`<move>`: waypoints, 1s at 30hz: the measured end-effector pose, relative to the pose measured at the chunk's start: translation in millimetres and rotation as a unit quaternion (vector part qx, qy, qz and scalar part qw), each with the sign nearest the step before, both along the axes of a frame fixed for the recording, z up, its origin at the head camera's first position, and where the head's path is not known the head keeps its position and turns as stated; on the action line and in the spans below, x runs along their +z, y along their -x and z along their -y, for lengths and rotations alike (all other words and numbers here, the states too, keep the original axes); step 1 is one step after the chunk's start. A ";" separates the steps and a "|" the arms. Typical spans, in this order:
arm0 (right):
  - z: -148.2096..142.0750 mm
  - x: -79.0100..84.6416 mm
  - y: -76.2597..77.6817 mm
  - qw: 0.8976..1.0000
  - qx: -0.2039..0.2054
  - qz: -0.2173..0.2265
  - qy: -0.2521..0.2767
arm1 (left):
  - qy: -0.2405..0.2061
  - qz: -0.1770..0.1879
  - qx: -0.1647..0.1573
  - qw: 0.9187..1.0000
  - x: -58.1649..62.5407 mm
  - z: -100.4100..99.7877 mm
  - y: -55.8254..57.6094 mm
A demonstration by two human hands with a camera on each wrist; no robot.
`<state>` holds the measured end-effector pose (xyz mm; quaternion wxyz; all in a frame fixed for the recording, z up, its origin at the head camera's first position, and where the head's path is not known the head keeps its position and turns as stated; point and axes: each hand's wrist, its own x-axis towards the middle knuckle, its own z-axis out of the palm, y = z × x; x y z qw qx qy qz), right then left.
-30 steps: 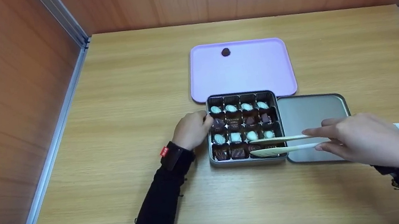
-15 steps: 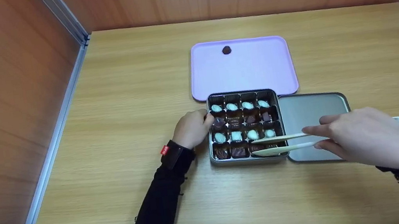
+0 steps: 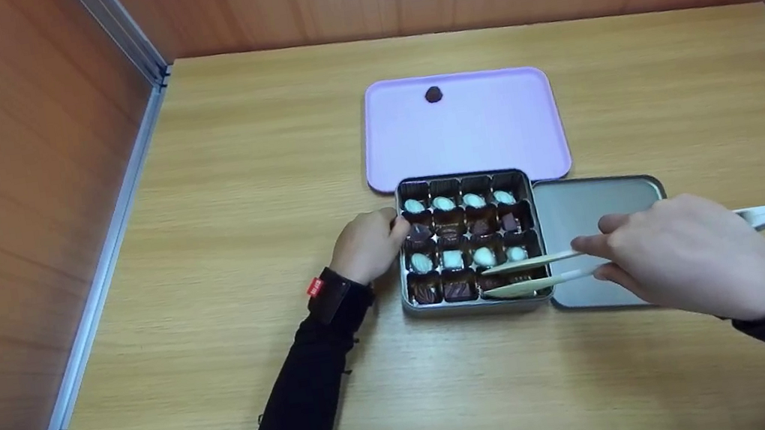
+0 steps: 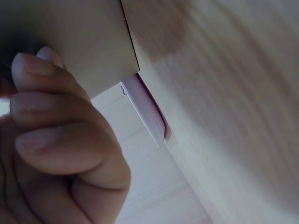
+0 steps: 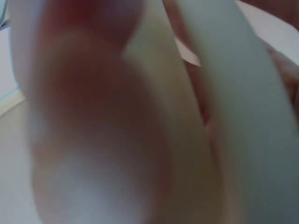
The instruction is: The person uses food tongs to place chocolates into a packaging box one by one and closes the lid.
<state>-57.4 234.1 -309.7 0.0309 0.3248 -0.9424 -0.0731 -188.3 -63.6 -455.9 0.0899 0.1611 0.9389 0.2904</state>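
Observation:
A metal tin [image 3: 479,313] of chocolates, divided into rows of small compartments, lies in the middle of the head view. White and dark pieces alternate by row. My left hand [image 3: 370,247] holds the tin's left wall, thumb at the rim; in the left wrist view its curled fingers [image 4: 70,144] are against the outer side. My right hand [image 3: 696,255] grips pale tongs [image 3: 559,278], whose spread tips lie over the front row's right end. The tips partly hide a dark chocolate [image 3: 491,281] there. Fingers and tongs blur in the right wrist view.
Behind the tin lies a purple tray [image 3: 475,125] with one dark chocolate [image 3: 433,94] near its back edge. The silvery lid [image 3: 597,202] rests on the table right of the tin, partly under my right hand. Wooden panels [image 3: 14,186] stand at the left and back.
My right hand has shifted slightly up and left in the head view, its fingers moving along the tongs. The tong tips stay over the same corner. My left hand keeps its place.

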 end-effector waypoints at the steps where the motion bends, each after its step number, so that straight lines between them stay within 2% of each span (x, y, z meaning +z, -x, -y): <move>1: 0.6 0.5 0.5 1.000 -0.001 0.003 -0.002 | 0.000 0.001 0.000 1.000 0.1 0.2 0.1; 5: 0.2 2.9 1.9 1.000 -0.007 0.013 -0.005 | 0.002 0.002 0.000 1.000 0.0 0.7 0.9; 12: -4.2 10.4 0.9 1.000 0.010 -0.027 0.004 | 0.003 -0.009 0.001 1.000 -0.6 1.5 1.2; 18: 0.4 14.6 0.8 1.000 0.009 -0.025 -0.012 | 0.006 -0.013 0.000 1.000 -0.5 1.2 1.2; 30: 10.8 5.2 9.9 1.000 0.016 -0.005 -0.019 | 0.009 -0.005 -0.002 1.000 -0.2 -1.0 0.2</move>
